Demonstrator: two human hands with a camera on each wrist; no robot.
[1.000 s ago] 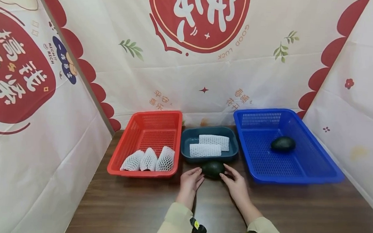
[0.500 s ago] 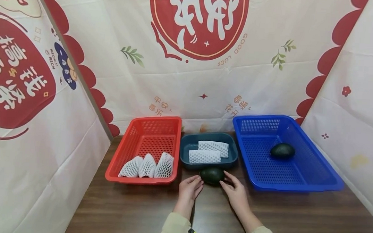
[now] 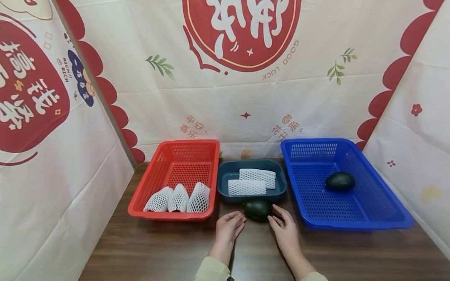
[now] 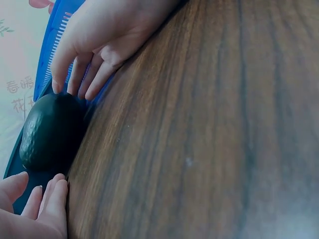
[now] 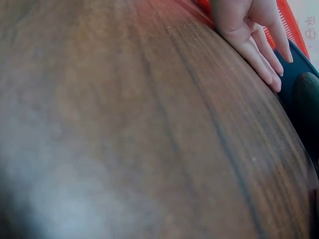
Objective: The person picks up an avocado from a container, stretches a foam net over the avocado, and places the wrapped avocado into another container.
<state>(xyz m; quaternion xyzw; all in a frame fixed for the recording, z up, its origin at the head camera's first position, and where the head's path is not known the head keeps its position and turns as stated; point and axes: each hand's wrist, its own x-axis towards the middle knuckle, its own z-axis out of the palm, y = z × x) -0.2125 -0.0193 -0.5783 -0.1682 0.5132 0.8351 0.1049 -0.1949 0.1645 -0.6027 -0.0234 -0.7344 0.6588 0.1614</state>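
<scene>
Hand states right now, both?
Left hand: open, holding nothing, apart from the dark green fruit.
Right hand: open, at the fruit's right end, not curled round it.

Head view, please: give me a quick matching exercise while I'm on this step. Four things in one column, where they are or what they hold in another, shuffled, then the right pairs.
Things:
1. Red basket
2. Tray
3. Blue basket
4. Front fruit

Places and contents:
A. Holds two flat white nets
B. Between left hand and right hand
C. Holds three netted pieces
D. Holds one bare fruit

Right pairs: 1-C, 2-A, 3-D, 4-B.
</scene>
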